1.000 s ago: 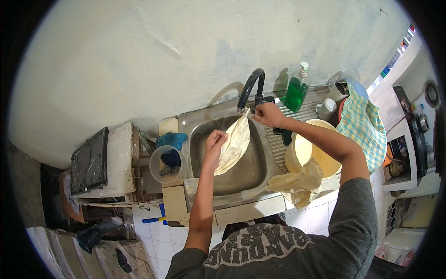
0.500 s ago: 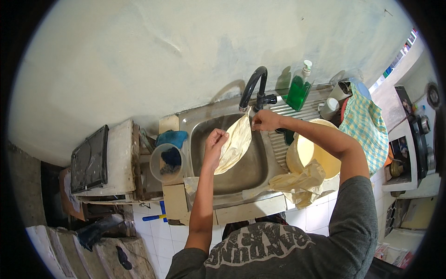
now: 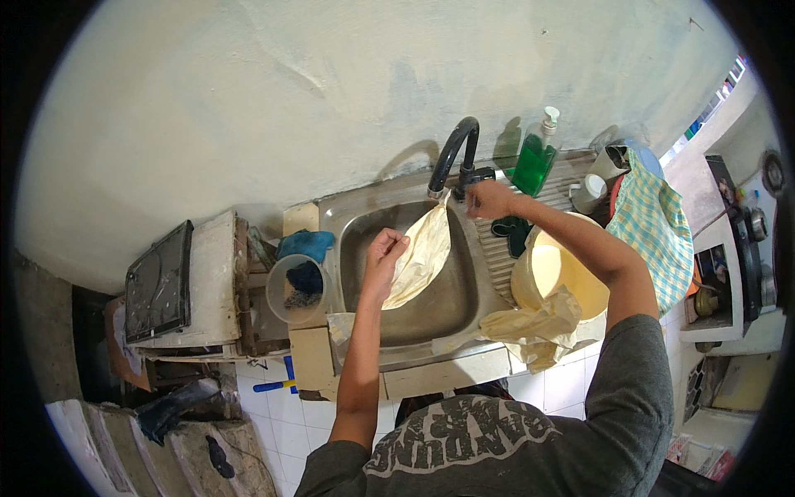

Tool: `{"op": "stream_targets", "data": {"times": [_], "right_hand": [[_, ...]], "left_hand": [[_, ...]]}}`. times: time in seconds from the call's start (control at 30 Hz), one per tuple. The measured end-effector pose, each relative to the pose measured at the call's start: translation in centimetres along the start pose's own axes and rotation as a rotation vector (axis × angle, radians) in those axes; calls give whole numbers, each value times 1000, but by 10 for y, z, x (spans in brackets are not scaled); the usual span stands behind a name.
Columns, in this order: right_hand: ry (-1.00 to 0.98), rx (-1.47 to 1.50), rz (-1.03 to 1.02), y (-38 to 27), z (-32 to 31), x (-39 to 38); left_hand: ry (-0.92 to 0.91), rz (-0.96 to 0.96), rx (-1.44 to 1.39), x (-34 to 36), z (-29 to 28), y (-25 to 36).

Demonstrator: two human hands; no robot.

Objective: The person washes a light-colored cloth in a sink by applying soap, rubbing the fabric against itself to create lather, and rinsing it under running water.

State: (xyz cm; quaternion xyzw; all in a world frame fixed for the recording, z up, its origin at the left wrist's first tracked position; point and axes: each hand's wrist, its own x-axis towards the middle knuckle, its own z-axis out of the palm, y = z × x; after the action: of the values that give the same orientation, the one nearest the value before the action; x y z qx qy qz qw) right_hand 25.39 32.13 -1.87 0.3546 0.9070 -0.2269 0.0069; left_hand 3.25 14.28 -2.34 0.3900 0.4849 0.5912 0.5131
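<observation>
My left hand (image 3: 386, 253) pinches the side edge of a pale yellow, creased sheet (image 3: 424, 253), thin like cloth or plastic film. It hangs slantwise over the steel sink (image 3: 348, 269), and its narrow upper tip reaches just under the spout of the black faucet (image 3: 451, 153). Curled and slightly blurred, my right hand (image 3: 490, 200) is right of that tip, close below the faucet's handle. Whatever its fingers may hold is hidden. A cream bucket (image 3: 530, 277) stands right of the sink, with a similar crumpled yellow sheet (image 3: 542, 323) draped at its near side.
Behind the bucket, a pump bottle of green liquid (image 3: 534, 164) and a white mug (image 3: 588, 192) stand on the ribbed drainboard (image 3: 501, 269). A checked cloth (image 3: 650, 207) hangs at the right. Left of the sink are a clear tub (image 3: 286, 290) and a blue cloth (image 3: 305, 243).
My right hand has moved right and slightly up, away from the yellow sheet's tip toward the faucet handle. My left hand keeps its hold, nearly still.
</observation>
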Motion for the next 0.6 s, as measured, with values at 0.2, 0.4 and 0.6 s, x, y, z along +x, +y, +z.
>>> {"op": "stream_targets", "data": {"times": [0.2, 0.4, 0.6], "right_hand": [[197, -451, 154, 51, -23, 9], [169, -660, 25, 73, -3, 25], [194, -714, -15, 66, -1, 34]], "left_hand": [[11, -13, 12, -2, 0, 0], [9, -6, 33, -1, 1, 0], [28, -1, 35, -2, -2, 1]]}}
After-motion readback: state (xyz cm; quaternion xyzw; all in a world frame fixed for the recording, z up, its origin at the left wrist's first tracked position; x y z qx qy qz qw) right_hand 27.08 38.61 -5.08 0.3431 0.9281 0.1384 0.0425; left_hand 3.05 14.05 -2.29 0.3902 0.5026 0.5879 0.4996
